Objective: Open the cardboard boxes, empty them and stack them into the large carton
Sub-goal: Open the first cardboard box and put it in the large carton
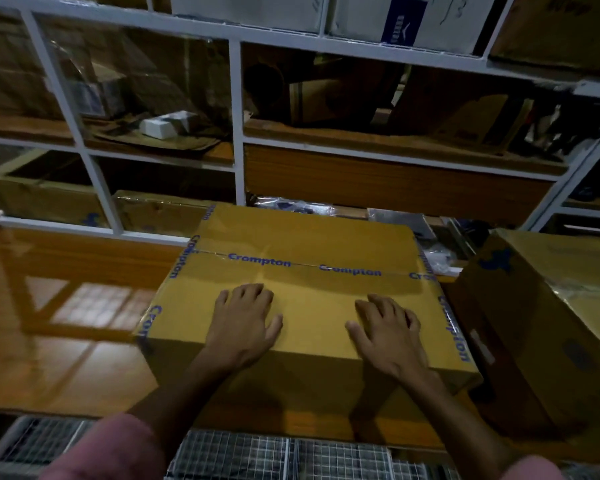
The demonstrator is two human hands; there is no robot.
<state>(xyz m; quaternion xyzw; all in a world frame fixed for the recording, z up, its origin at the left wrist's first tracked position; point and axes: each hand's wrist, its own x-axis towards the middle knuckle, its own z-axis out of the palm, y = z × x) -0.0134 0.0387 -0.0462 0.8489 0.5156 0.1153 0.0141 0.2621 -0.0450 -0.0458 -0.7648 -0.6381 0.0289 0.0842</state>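
Observation:
A closed yellow cardboard box (305,244) lies on the glossy wooden table (56,327), sealed along its top seam and edges with clear tape printed "Crompton" in blue. My left hand (245,323) rests flat on the near part of its lid, fingers spread. My right hand (390,332) lies flat beside it on the same lid, also spread. Neither hand holds anything. A second, darker brown carton (548,327) stands tilted at the right, touching the yellow box's right side.
A white-framed shelf unit (238,119) rises behind the table, packed with cartons, a small white box (168,124) and plastic wrap. A wire mesh grid (284,457) runs below the table's near edge. Pink sleeves show at the bottom.

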